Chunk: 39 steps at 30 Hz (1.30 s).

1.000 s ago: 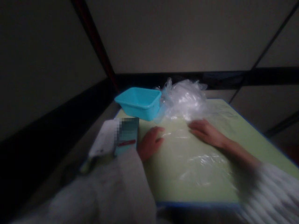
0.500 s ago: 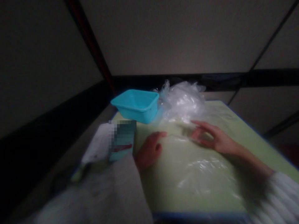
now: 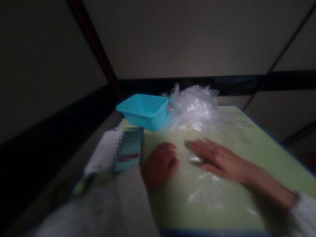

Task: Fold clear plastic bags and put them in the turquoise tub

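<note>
Clear plastic sheet (image 3: 212,194) lies flat on the green tabletop (image 3: 266,144), near centre. My right hand (image 3: 214,158) is spread open on it, holding nothing; my left hand (image 3: 160,163) sits curled at its left edge, and I cannot tell whether that grip pinches the film. It looks feather-light, limp and slippery, so best pinched at an edge or corner.

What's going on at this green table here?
A person has both hands on a clear plastic bag lying flat on a light green table. The right hand lies flat on it, fingers stretched out; the left hand, loosely curled, rests at its left edge. Behind them stand a turquoise tub and a heap of crumpled clear plastic.
</note>
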Each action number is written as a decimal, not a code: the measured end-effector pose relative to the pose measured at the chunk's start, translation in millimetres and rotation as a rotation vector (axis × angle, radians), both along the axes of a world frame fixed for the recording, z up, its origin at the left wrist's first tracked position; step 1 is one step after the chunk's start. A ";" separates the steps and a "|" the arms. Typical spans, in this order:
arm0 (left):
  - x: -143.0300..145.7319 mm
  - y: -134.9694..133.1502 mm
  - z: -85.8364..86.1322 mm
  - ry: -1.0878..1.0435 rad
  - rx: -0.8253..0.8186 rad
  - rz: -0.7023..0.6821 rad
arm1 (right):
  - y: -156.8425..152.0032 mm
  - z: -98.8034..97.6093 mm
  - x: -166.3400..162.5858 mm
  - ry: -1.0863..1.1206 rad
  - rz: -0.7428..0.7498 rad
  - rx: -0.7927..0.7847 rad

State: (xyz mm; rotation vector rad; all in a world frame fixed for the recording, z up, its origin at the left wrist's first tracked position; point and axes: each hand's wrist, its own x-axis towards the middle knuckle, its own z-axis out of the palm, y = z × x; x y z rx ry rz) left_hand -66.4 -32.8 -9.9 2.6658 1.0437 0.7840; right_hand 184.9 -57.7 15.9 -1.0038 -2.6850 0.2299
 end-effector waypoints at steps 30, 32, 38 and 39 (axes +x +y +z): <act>-0.7 -9.8 -5.1 0.368 -0.085 -0.242 | -11.2 -36.5 0.0 -0.043 -0.023 0.015; -1.8 -9.9 -4.8 0.342 -0.062 -0.238 | -10.3 -28.3 5.2 -0.017 -0.002 -0.016; -7.0 -9.3 -3.8 0.347 -0.022 -0.199 | 2.2 -23.6 39.0 -0.051 -0.202 -0.039; -7.6 -8.6 -4.8 0.363 -0.029 -0.189 | 5.4 -26.7 44.6 -0.077 -0.234 -0.053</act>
